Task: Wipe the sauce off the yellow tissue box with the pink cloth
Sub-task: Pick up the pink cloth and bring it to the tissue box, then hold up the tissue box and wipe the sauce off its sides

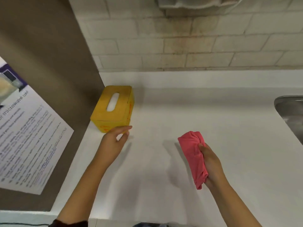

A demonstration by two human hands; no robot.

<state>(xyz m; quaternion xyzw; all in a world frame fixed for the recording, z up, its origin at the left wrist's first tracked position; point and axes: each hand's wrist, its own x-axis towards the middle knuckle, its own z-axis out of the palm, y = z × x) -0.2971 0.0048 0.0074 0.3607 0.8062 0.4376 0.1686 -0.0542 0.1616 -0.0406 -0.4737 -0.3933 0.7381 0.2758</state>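
Note:
The yellow tissue box [113, 108] stands on the white counter [213, 122] against a brown side panel, with a white slot in its lid. Reddish sauce marks show on its near face and right side. My left hand [114, 138] hovers just in front of the box's near right corner, fingers extended and loosely spread, holding nothing. My right hand [211, 164] grips the bunched pink cloth [193, 154] above the counter, well to the right of the box.
The brown panel [49, 79] on the left carries a printed microwave notice [27, 141]. A steel sink [291, 112] cuts into the counter at the right edge. White brick tiles [180, 46] form the back wall.

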